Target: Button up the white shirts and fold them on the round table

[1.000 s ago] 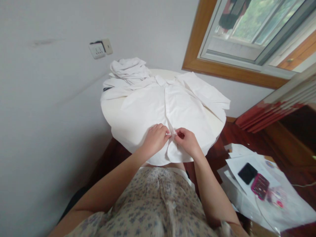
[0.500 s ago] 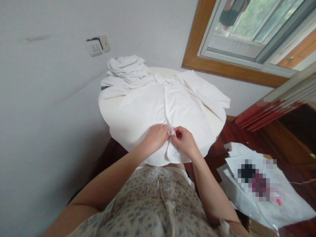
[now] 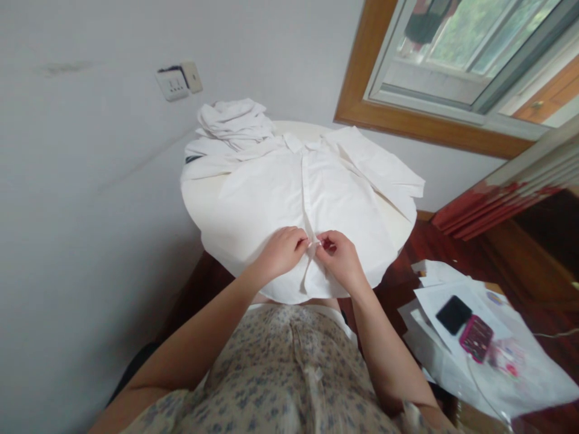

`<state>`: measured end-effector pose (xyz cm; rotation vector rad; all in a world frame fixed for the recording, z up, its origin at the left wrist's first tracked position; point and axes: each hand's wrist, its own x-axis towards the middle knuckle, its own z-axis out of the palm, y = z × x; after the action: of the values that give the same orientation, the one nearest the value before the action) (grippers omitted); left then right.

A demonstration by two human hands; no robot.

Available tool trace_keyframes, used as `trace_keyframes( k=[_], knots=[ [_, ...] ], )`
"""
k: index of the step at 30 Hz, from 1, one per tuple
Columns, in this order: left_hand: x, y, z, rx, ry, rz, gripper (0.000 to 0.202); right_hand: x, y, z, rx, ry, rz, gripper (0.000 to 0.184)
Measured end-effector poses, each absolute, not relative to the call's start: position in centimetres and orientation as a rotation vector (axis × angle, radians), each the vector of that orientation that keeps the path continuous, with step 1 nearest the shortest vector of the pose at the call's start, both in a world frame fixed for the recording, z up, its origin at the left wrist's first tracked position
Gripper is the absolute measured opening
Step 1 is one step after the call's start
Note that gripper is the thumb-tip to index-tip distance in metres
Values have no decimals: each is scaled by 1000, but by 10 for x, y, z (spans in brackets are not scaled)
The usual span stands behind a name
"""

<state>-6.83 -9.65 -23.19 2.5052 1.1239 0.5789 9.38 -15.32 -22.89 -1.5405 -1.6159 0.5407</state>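
A white button-up shirt (image 3: 266, 199) lies spread face up, its collar at the far end and its hem hanging over the near edge of a round cream table (image 3: 199, 199). My left hand (image 3: 286, 248) pinches the front placket low down, near the hem. Beside it, almost touching, my right hand (image 3: 337, 256) pinches the other side of the same placket. The cloth is lifted slightly between my fingertips. Any button there is too small to make out. Below the pinch the two front edges hang a little apart.
Crumpled white clothes (image 3: 233, 123) are heaped at the table's back left. A wall socket (image 3: 172, 84) sits above. At lower right, a white bag (image 3: 534, 361) and papers bear a black flat item (image 3: 453, 314) and a pink case (image 3: 476, 339). A wood-framed window (image 3: 434, 129) is behind.
My left fingers have shifted slightly at the placket, with the thumb now showing more. My right hand stays pinched in nearly the same spot. The shirt lies as before.
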Motion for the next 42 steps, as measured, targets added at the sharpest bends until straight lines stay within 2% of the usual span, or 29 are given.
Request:
trace_keyframes(
  k=[22,35,42],
  knots=[
    [-68,-101,-243,2470,1183,729,21,94,-152,-237,-1488,-1549,669,17],
    [-69,-99,-244,2412,1190,752,19,95,-154,-235,-1478,-1663,589,18],
    [-70,-97,-242,2412,1144,739,20,118,-143,-221,-1283,-1890,823,26]
  ],
)
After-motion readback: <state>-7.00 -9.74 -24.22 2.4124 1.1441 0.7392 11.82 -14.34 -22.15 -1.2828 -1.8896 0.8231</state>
